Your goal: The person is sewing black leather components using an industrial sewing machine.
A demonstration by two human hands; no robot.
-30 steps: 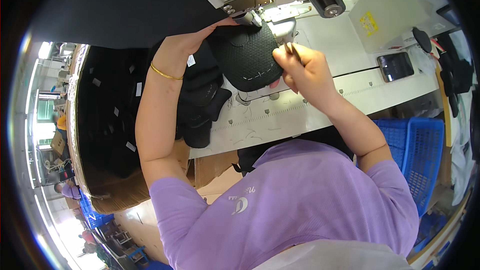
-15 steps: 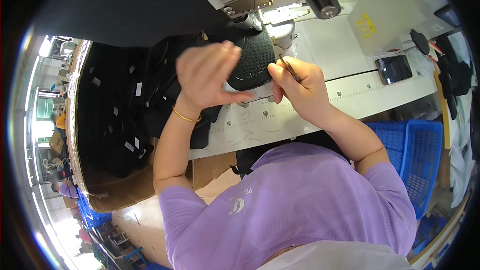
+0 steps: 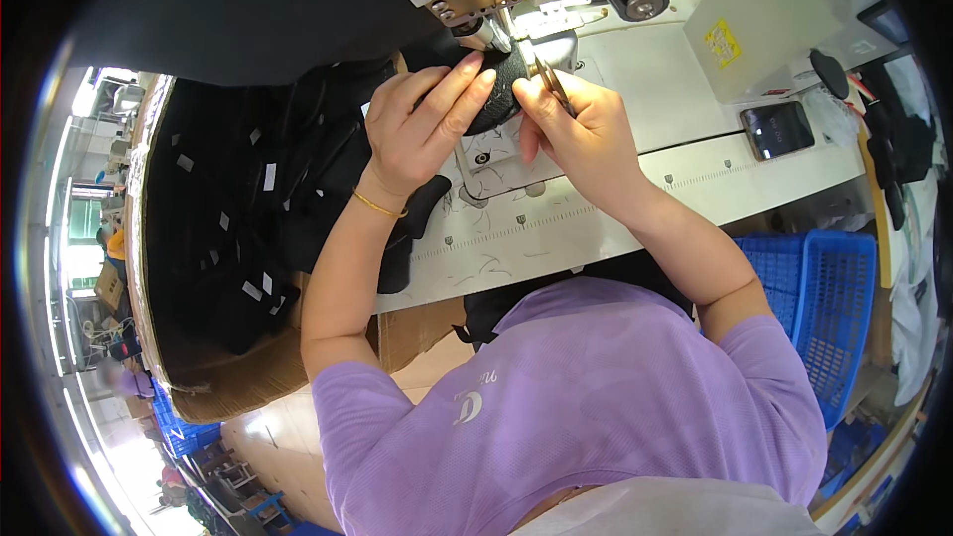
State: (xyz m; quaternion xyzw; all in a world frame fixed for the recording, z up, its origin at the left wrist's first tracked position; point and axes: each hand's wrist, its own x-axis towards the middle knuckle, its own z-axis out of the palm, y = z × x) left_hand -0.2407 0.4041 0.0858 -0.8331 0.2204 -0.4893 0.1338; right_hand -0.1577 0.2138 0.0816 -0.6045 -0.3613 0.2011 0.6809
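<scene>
A curved piece of black textured fabric (image 3: 508, 82) lies under the needle area of the sewing machine (image 3: 486, 2). My left hand (image 3: 417, 127) rests on its left side, fingers extended and laid over the cloth. At its right edge is my right hand (image 3: 584, 129), thumb and forefinger closed at the fabric. Dark metal tweezers (image 3: 556, 87) are held in that same hand, their points directed up toward the machine. The part of the fabric beneath my left fingers is hidden.
A heap of black cloth pieces (image 3: 218, 199) with small white labels fills a carton on the left. A phone (image 3: 777, 130) lies on the white machine table (image 3: 596, 184) at right. Blue plastic baskets (image 3: 834, 323) stand below it. Loose threads lie near the table's front.
My left hand has come down onto the fabric from a blurred, raised position. The fabric has moved further up under the machine, and my right hand has moved up and slightly left with it.
</scene>
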